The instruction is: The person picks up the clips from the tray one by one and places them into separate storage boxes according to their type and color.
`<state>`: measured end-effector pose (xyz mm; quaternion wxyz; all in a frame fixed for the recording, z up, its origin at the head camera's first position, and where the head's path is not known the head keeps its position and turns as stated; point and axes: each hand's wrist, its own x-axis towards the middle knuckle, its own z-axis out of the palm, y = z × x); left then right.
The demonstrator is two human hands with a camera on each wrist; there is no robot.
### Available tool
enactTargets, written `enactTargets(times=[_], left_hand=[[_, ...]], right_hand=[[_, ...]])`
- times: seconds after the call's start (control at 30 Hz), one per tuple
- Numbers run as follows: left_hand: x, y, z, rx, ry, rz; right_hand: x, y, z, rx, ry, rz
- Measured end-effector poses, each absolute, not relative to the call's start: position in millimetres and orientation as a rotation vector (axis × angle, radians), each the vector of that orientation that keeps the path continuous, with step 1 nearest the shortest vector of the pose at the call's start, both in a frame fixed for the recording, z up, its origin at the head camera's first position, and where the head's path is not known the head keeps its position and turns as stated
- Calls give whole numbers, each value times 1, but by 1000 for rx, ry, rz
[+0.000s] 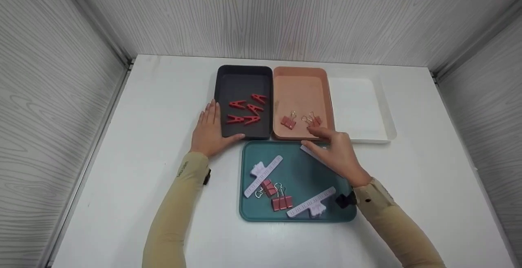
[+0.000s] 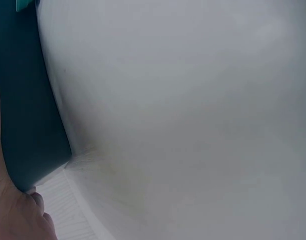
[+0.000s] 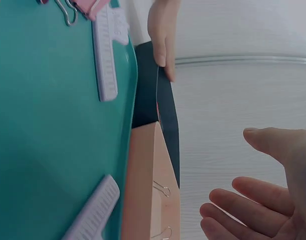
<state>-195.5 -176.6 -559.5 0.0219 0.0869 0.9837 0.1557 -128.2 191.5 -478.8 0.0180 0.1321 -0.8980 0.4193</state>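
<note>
My left hand [image 1: 209, 133] rests against the left side and front corner of a black tray [image 1: 243, 81], fingers straight and thumb spread. Several red clothespins [image 1: 253, 109] lie inside. My right hand [image 1: 338, 151] hovers where the orange tray [image 1: 301, 84] meets the teal tray [image 1: 310, 170]; its thumb and fingers are apart with nothing between them, as the right wrist view also shows. Close to its fingertips is a pink binder clip [image 1: 315, 121], with another binder clip [image 1: 288, 122] to the left. Under this hand, a lilac ruler clip [image 1: 312, 152] is partly hidden.
The teal tray also bears two lilac ruler clips, one at left [image 1: 265, 175] and one at front right [image 1: 312, 202], plus two pink binder clips [image 1: 282, 203]. A white tray [image 1: 390, 125] stands right of the orange one. Pale wood-grain panels [image 1: 261, 15] enclose the white table [image 1: 163, 109].
</note>
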Motion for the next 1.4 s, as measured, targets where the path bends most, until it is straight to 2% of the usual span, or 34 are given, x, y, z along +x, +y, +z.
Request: enactTargets(times=[0.27, 0.83, 1.4], left_hand=[[-196, -177, -560, 273, 3051, 445], [-193, -175, -555, 264, 3051, 405], [-195, -176, -556, 266, 3044, 413]], right_hand=[[-112, 193, -489, 429, -2831, 1343], [-81, 185, -508, 691, -2976, 1482], [-69, 168, -521, 975, -3180, 1312]])
